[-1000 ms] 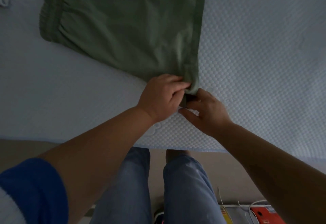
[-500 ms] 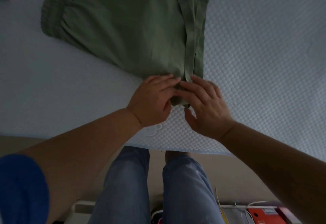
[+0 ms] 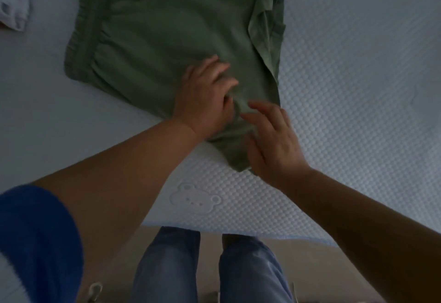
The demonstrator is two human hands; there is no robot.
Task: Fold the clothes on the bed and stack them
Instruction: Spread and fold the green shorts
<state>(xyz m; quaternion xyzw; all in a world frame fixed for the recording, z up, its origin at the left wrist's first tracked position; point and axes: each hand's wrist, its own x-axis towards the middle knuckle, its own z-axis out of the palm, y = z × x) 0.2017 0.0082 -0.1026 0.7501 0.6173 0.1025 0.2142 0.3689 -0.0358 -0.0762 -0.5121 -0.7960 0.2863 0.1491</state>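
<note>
Both hands flat: left hand (image 3: pixel 205 97), right hand (image 3: pixel 274 140) press green shorts (image 3: pixel 167 40).

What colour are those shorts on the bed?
The shorts are plain olive green, seen in the head view.

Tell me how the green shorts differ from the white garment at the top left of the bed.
The green shorts lie spread nearly flat in mid-bed; the white garment is bunched at the frame's edge, mostly cut off. The left hand and right hand rest on the shorts' near corner; nothing touches the white garment. The shorts show a gathered waistband; the white garment shows no such detail. Both lie on the bed.
</note>
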